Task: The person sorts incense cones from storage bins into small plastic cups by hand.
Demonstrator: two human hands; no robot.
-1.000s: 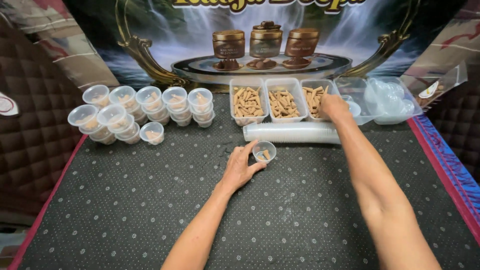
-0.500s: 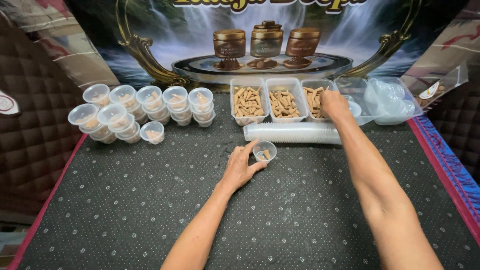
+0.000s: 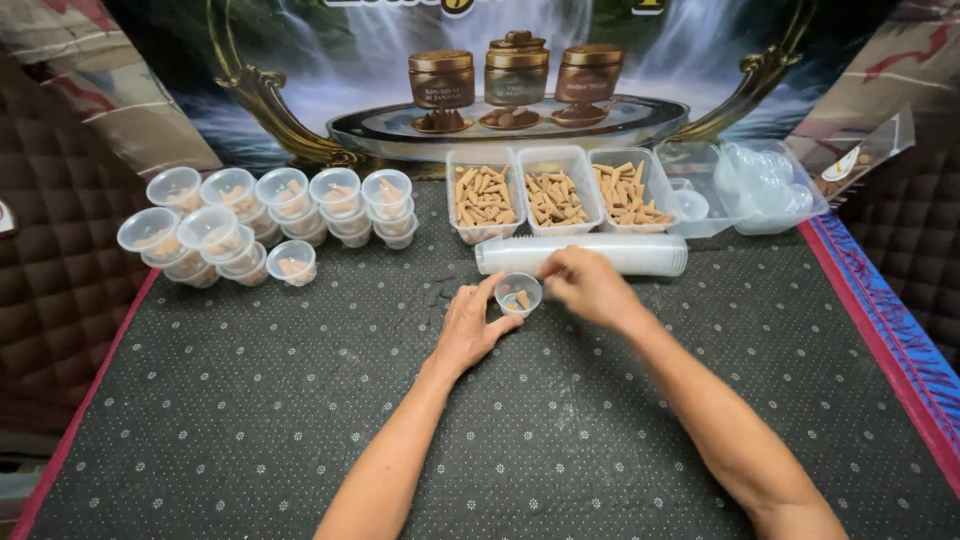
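With some dozen filled cups already stacked at ten o'clock, the left hand is cupping a small clear cup at table centre while the right hand, fingers pinched together, is dropping brown cones in, three trays at twelve o'clock remaining well stocked.

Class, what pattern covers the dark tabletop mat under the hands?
Small white dots on the dark grey mat, clearest in the head view.

Left hand cupped, thumb and fingers spread; right hand close beside, fingertips pinched.
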